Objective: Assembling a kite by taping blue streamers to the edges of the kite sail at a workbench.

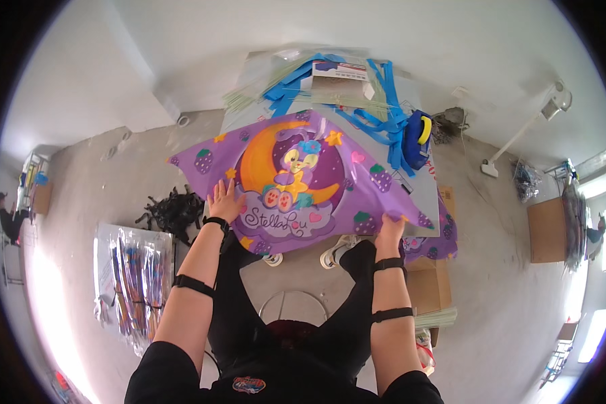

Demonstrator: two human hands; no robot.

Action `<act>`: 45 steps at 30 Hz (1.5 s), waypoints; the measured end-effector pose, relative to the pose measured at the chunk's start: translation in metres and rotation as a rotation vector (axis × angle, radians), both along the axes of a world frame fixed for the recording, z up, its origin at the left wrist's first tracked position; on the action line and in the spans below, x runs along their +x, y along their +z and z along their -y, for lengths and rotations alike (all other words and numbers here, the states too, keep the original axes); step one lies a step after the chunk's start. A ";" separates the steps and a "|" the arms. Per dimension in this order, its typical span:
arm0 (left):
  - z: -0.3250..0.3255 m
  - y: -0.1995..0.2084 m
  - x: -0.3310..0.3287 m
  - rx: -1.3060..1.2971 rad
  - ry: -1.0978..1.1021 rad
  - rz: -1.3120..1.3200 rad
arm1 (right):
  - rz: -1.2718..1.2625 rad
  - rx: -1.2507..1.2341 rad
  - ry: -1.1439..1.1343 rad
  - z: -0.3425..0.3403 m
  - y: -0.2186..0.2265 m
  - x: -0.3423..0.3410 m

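A purple kite sail (357, 161) is spread before me on a pale board (424, 209). It is printed with a cartoon animal on an orange moon, strawberries, stars and hearts. My left hand (223, 202) lies on its left part, with fingers spread and palm down. At the lower right edge, my right hand (390, 232) pinches the sail near its right corner. The thumb shows on top, while most of the fingers are hidden. The sail's front edge hangs over my knees. More purple printed fabric (432, 248) lies beneath the board's right side.
Blue strips (293, 91), thin pale rods (246, 101), an open white box (340, 69) and a blue-and-yellow object (417, 139) lie at the back. A black bundle (174, 214) and plastic-wrapped pack (131, 269) are on the left floor. Cardboard (429, 286) stands right.
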State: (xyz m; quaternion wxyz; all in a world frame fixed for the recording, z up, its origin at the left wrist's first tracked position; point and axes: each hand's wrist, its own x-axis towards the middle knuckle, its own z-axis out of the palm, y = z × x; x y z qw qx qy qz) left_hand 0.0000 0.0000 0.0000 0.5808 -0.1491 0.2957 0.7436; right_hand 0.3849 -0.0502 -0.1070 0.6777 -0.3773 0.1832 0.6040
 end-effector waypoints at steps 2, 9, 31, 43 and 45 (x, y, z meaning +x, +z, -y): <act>-0.017 -0.010 0.018 -0.096 -0.052 -0.401 | 0.118 -0.086 0.067 -0.006 0.013 0.015; -0.080 0.001 0.114 0.214 -0.570 -1.970 | 0.383 0.092 0.418 -0.026 0.047 0.024; -0.205 -0.095 0.258 -0.374 -1.614 -2.594 | 0.710 -0.333 -0.200 -0.061 -0.079 0.242; -0.171 -0.108 0.298 0.411 -1.508 -2.862 | 1.935 -0.694 -0.106 -0.094 -0.065 0.285; -0.164 -0.104 0.306 0.270 -1.581 -2.883 | 1.775 -0.483 -0.019 -0.111 -0.056 0.286</act>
